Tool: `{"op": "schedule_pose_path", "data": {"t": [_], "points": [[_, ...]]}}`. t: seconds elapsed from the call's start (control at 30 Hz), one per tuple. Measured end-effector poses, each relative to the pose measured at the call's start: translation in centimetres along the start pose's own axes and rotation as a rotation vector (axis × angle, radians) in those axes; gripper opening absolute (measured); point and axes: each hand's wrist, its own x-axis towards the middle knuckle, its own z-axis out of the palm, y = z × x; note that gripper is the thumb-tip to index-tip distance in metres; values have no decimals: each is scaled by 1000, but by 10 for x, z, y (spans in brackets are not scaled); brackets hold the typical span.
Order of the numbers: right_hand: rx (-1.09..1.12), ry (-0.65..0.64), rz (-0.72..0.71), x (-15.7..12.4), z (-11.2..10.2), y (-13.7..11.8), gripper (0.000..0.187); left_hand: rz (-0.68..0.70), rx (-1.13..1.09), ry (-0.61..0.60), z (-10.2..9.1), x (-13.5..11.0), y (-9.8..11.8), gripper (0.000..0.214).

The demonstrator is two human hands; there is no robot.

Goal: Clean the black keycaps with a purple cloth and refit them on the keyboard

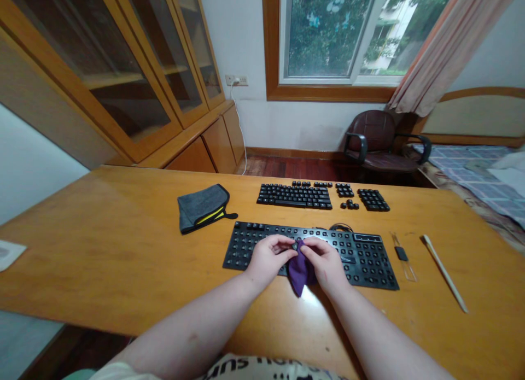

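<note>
In the head view my left hand [267, 258] pinches a small dark keycap [295, 246] between thumb and fingers. My right hand [327, 261] is closed on a purple cloth [300, 275], which it presses against the keycap; the cloth's loose end hangs down toward me. Both hands meet just above the near side of a black keyboard [372, 264]. Most of its keys are bare sockets, with a few caps on at the upper left. Behind it, removed black keycaps [293, 195] lie laid out in keyboard order, including a number-pad block [373, 199].
A folded grey cloth [200, 205] with yellow lining lies left of the keyboard. To the right are a wire keycap puller [401, 254] and a pale brush [445, 275]. The keyboard's cable [341, 227] curls behind it. Beyond the wooden table [123, 249] stands a chair [377, 139].
</note>
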Motion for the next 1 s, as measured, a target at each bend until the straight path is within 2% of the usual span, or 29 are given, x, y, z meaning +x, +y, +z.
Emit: {"op": "schedule_pose_path", "data": {"t": [0.17, 0.27, 0.4, 0.5, 0.7, 0.87, 1.0], "points": [[9, 15, -108, 0, -1, 1, 3, 126, 235, 41, -4, -1, -4, 17], [-8, -12, -113, 0, 1, 2, 7, 231, 421, 54, -6, -3, -1, 13], [57, -55, 61, 0, 3, 4, 25, 332, 521, 17, -7, -6, 2, 17], [66, -77, 140, -1, 2, 3, 24, 385, 529, -16, -7, -8, 3, 19], [-7, -46, 71, 1, 0, -3, 11, 375, 520, -1, -6, -8, 3, 16], [28, -51, 87, 2, 1, -1, 12, 343, 524, 22, -6, -7, 2, 15], [67, -64, 119, 0, 2, 1, 21, 352, 515, -4, -7, -6, -1, 16]]}}
